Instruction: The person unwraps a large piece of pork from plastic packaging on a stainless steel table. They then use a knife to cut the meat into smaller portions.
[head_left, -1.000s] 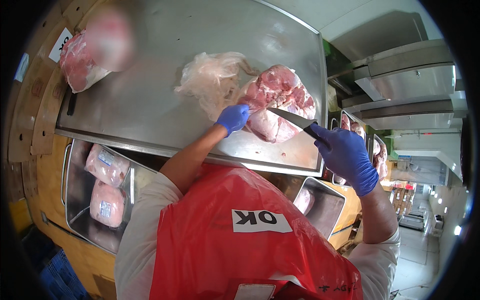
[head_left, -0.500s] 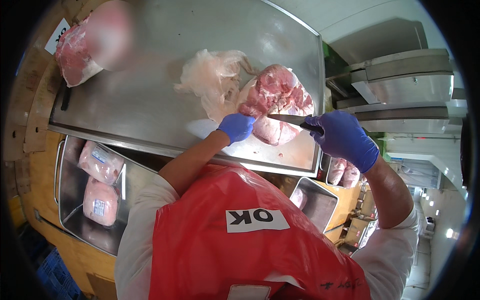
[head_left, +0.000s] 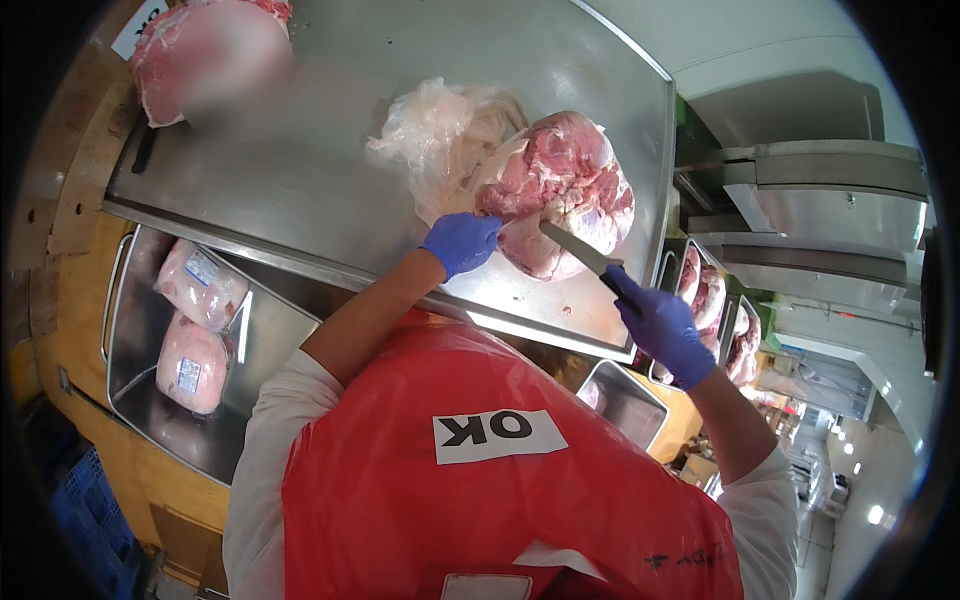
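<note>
A large raw cut of meat (head_left: 560, 170), red on top with pale fat on its near side, lies at the right of the steel table. My left hand (head_left: 463, 244), in a blue glove, is closed at its left near edge, fingertips against the meat. In my right hand (head_left: 665, 330), also gloved in blue, is the dark handle of a knife (head_left: 577, 248). The blade slants up and left over the near side of the meat, its tip at the fatty surface. Crumpled clear plastic wrap (head_left: 440, 140) lies against the meat's left side.
The steel table (head_left: 320, 190) has a raised near edge. Another piece of meat (head_left: 165, 70), partly blurred, sits at the far left. A steel bin (head_left: 255, 385) at the lower left holds wrapped meat packs (head_left: 192, 365). Trays of meat (head_left: 707, 300) stand beyond the table's right end.
My right hand has moved nearer to me, and the knife now slants more steeply with its blade more drawn back. The left hand stays at the meat's edge. The whole view has shifted slightly.
</note>
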